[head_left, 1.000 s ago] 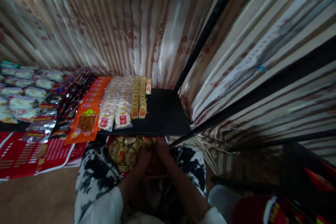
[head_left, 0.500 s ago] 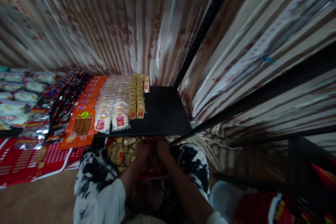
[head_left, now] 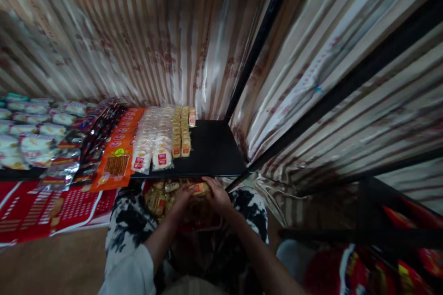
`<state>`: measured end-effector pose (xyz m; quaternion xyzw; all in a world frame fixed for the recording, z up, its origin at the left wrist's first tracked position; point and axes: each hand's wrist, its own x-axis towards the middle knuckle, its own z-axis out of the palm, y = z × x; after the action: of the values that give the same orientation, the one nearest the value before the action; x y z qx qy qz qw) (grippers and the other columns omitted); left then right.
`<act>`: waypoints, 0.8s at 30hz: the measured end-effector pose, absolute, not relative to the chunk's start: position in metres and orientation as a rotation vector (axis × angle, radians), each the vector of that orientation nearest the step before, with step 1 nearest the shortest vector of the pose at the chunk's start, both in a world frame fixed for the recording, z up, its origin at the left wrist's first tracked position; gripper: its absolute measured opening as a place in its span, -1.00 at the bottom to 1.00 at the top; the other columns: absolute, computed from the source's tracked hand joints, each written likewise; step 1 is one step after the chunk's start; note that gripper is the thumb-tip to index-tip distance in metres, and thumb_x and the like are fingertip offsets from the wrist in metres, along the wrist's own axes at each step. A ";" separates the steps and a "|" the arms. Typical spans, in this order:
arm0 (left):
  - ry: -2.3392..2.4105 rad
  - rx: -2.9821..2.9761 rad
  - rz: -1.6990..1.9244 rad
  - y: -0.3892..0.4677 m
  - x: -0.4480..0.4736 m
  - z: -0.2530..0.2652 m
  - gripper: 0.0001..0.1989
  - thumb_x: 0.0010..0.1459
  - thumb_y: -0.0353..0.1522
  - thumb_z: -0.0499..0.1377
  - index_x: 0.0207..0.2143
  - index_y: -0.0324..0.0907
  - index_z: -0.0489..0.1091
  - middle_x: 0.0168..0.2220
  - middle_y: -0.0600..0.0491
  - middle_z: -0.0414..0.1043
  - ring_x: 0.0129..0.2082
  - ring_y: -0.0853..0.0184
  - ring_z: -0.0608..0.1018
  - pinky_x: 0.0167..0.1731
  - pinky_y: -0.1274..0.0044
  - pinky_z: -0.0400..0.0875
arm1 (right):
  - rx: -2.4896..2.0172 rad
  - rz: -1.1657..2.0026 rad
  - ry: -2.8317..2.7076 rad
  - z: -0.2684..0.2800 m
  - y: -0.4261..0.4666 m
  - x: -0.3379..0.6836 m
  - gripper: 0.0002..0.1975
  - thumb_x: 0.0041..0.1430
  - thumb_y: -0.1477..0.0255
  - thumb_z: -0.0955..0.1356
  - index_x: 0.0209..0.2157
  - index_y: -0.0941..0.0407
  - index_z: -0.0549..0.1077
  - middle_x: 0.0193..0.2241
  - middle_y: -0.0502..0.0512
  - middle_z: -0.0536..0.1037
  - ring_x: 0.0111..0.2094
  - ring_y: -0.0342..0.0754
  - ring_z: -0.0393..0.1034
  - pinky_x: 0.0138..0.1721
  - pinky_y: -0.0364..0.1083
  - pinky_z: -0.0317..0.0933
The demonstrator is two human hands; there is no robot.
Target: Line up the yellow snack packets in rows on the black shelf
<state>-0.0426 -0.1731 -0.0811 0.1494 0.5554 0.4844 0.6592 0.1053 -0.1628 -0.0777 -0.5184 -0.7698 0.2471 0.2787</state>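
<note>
My left hand (head_left: pixel 182 202) and my right hand (head_left: pixel 218 196) are both closed on a small yellow wrapped snack (head_left: pixel 199 188), one at each end of it. They hold it just below the front edge of a black shelf (head_left: pixel 216 150), above a red basket (head_left: pixel 199 228) between my knees. Several gold-wrapped snacks (head_left: pixel 157 205) lie heaped in the basket. On the shelf stand narrow rows of similar yellow snacks (head_left: pixel 181 136), with a single one (head_left: pixel 192 117) at the back of a third row. To their left lie rows of clear packets of round white crackers (head_left: pixel 161 158).
Further left are an orange snack bag (head_left: pixel 116 164), dark packets (head_left: pixel 92 147) and white packets (head_left: pixel 36 147). A red printed bag or panel (head_left: pixel 41 212) hangs below the shelf. Black posts (head_left: pixel 258 44) rise before a striped curtain (head_left: pixel 173 32). Red packages (head_left: pixel 325 272) sit at lower right.
My hands have risen slightly from the basket, and the yellow snack now shows between them. The camera view has shifted a little to the right.
</note>
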 end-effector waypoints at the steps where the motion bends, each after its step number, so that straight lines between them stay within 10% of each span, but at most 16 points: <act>1: 1.249 0.338 1.121 -0.174 -0.044 -0.079 -0.79 -0.17 -0.45 0.28 -0.39 -0.21 0.37 -0.39 0.04 0.50 -0.38 0.34 0.54 -0.39 0.55 0.43 | -1.421 0.664 -2.007 -0.076 -0.163 0.104 -0.42 -0.12 0.63 0.20 0.02 0.14 0.30 -0.02 0.18 0.42 0.02 0.01 0.28 0.07 0.05 0.16; 13: 1.149 0.235 1.277 -0.162 -0.033 -0.048 -0.84 -0.05 -0.54 0.23 -0.41 -0.22 0.31 -0.42 0.07 0.45 -0.44 0.43 0.53 -0.41 0.57 0.45 | -1.395 0.980 -1.056 -0.070 -0.149 0.087 -0.58 -0.05 0.29 0.35 -0.12 0.12 0.31 -0.34 0.09 0.52 -0.34 -0.06 0.46 -0.27 -0.06 0.39; 24: 1.108 0.235 1.364 -0.119 0.002 -0.019 -0.85 0.05 -0.59 0.12 -0.34 -0.22 0.29 -0.33 0.02 0.46 -0.37 0.44 0.54 -0.26 0.54 0.44 | -1.234 1.028 -1.044 -0.057 -0.106 0.094 -0.51 -0.01 0.33 0.35 -0.01 0.13 0.27 -0.27 0.13 0.53 -0.26 -0.06 0.47 -0.23 -0.07 0.38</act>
<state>0.0024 -0.1186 -0.0195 0.1026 0.4842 0.5961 0.6323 0.0937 -0.1056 -0.0568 -0.5267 -0.4456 0.4392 0.5754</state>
